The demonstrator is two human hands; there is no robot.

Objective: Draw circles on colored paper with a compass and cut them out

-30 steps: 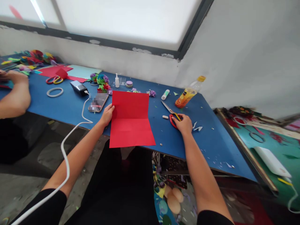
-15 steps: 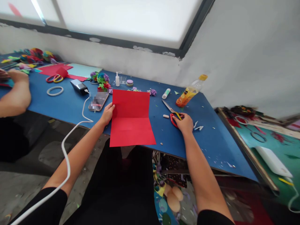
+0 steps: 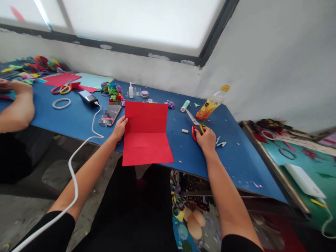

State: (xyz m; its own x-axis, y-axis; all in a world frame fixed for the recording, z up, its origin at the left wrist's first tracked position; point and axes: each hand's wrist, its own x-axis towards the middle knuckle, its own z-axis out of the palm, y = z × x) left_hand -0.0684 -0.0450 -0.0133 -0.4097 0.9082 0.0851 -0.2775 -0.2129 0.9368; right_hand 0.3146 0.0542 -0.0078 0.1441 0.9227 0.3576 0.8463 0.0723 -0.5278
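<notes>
A red sheet of paper point(image 3: 146, 132) with a crease across its middle lies on the blue table point(image 3: 78, 119), its near half hanging over the front edge. My left hand point(image 3: 120, 128) pinches the sheet's left edge at the crease. My right hand point(image 3: 207, 138) is closed around the red and yellow handles of a pair of scissors point(image 3: 195, 125), whose blades point away toward a glue stick point(image 3: 185, 105). The scissors' blades look closed and are lifted a little off the table.
A phone point(image 3: 110, 114) on a white cable point(image 3: 73, 168), a power bank point(image 3: 88, 98), paper flowers point(image 3: 114, 90), a small white bottle point(image 3: 131, 90) and an orange drink bottle point(image 3: 211, 104) stand behind the sheet. Another person's arm point(image 3: 15, 108) rests at far left. A second table point(image 3: 294, 157) adjoins on the right.
My right hand has closed on the scissors' handles and turned them, so the blades swung from lying flat toward the left to pointing away. My left hand and the red sheet stayed put.
</notes>
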